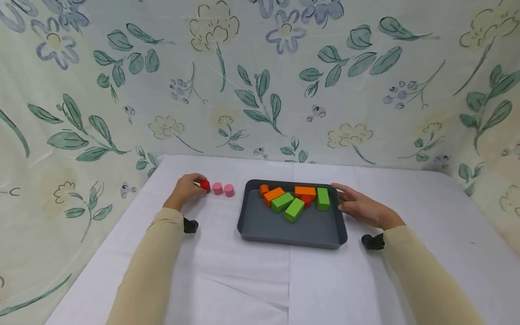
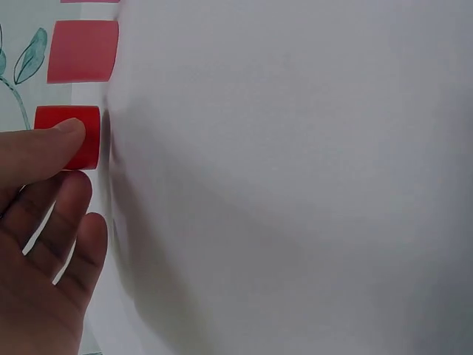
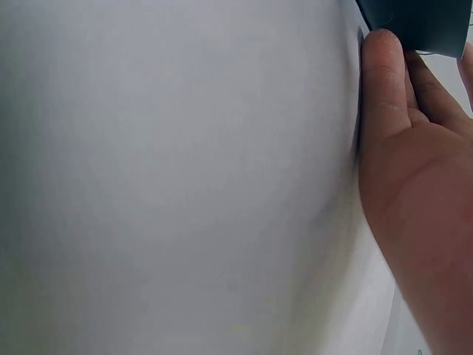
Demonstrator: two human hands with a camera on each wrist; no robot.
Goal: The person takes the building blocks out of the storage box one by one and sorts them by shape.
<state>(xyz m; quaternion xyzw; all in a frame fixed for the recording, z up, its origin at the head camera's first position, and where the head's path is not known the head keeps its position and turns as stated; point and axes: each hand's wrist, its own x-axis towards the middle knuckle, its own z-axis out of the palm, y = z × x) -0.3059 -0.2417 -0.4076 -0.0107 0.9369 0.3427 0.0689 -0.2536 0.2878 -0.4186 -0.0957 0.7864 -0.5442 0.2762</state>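
Note:
At the left of the head view, my left hand (image 1: 189, 189) pinches a red cylinder block (image 1: 205, 186) between thumb and fingers. In the left wrist view the thumb lies across the side of that red cylinder (image 2: 87, 144), while the other fingers bend loosely below. Beside it stand two pink cylinder blocks (image 1: 217, 188) in a row toward the tray. My right hand (image 1: 363, 208) rests at the right side of the dark grey tray (image 1: 264, 230), fingers fairly straight and fingertips at its rim. The right wrist view shows the thumb (image 3: 383, 66) against the tray's wall (image 3: 421, 22).
Inside the tray are three green blocks (image 1: 294, 210), two orange blocks (image 1: 305, 192), an orange cylinder (image 1: 264, 189) and a red cylinder (image 1: 306, 200). A white cloth (image 1: 227, 280) covers the table. Behind it hangs a flowered curtain (image 1: 260, 54).

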